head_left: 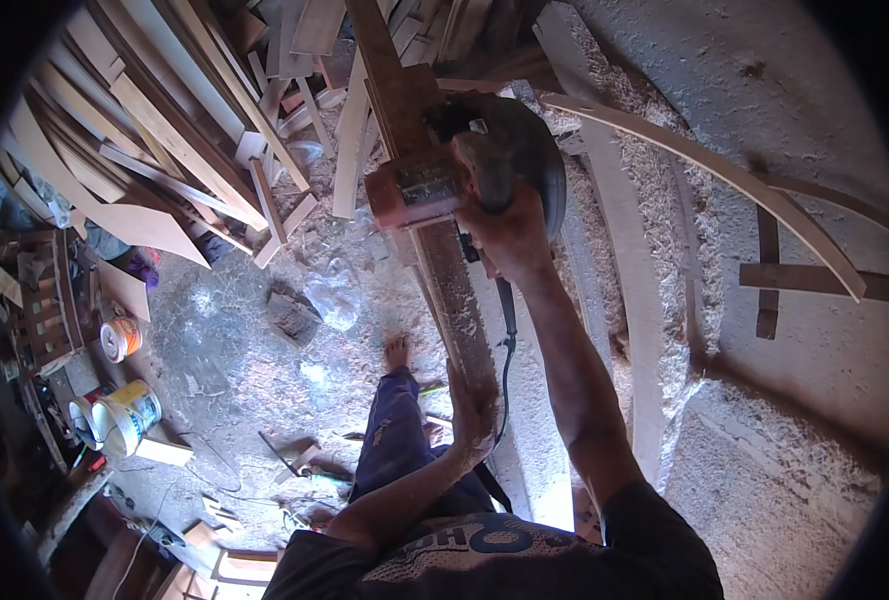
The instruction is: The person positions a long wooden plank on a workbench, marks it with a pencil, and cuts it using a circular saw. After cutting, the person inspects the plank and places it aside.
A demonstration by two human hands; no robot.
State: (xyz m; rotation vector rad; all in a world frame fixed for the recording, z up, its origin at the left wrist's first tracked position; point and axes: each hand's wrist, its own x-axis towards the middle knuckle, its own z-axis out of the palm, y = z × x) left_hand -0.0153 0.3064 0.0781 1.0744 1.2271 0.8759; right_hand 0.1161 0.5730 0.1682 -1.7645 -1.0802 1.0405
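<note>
My right hand (512, 228) is wrapped round the handle of a circular saw (411, 190) with a reddish motor housing and a dark round guard. The saw rests on a long wooden beam (454, 285) that runs away from me, with pale dust on its face. Its blade cannot be seen from here. A black power cord (507, 380) hangs from the saw's handle toward my body. Close to me, my left hand (472, 408) is closed around the near end of the beam, its fingers partly hidden by the wood.
Stacked boards (154, 130) fill the far left. Buckets (129, 415) stand at the left, and a clear plastic bag (334, 295) lies on the dusty floor near my bare foot (396, 352). On the right, a curved wooden strip (704, 150) crosses a sawdust-covered ledge beside the wall.
</note>
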